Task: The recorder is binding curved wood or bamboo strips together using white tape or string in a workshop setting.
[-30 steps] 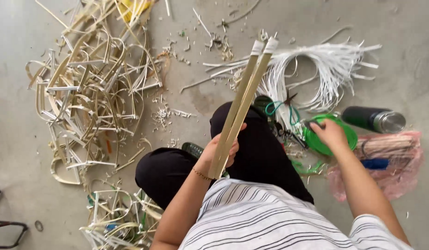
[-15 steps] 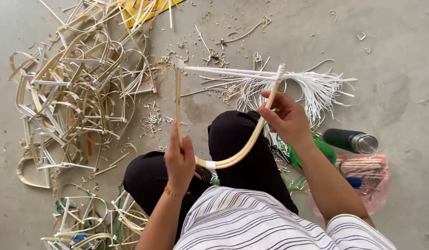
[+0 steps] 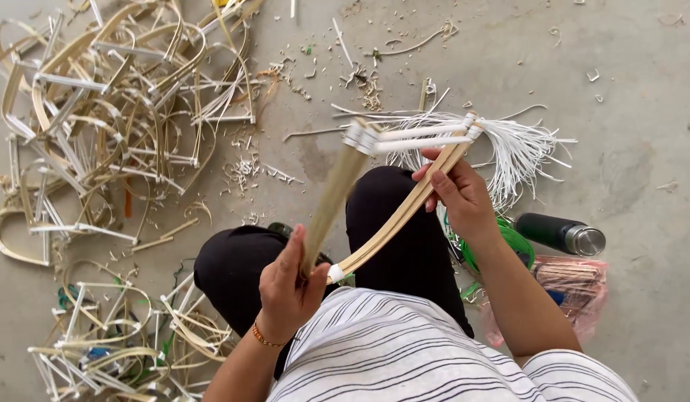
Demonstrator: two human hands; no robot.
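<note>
Nearest the camera, the person's left hand (image 3: 285, 286) is gripping the lower end of a bent pale bamboo strip frame (image 3: 374, 223); its fingers (image 3: 294, 249) are curled and pressed together around one tan arm of that frame, just above the black-trousered knees (image 3: 233, 268). A little further out, the right hand (image 3: 460, 197) is holding the frame's other arm near its top, fingers pinching the curved strip from the side.

The frame itself is being held in the air over the lap, clear of the grey concrete floor (image 3: 628, 149). It is folded at a white-taped bend (image 3: 335, 273) by the left hand, and its two arms are rising away from the person and spreading apart, so the long axis is running from the lap up and outward. A white crossbar (image 3: 423, 135) is already bridging the two far tips, lying roughly left to right.

Judging by this, the frame looks bent and braced, with perhaps only checking or tightening left; I cannot tell whether the joints are fully bound.

Beyond lies a bundle of thin white strips (image 3: 520, 149). To the right are a dark green metal flask (image 3: 561, 233) and a pink plastic bag (image 3: 576, 286). On the left are sprawling heaps of similar bent bamboo frames (image 3: 106, 126).
</note>
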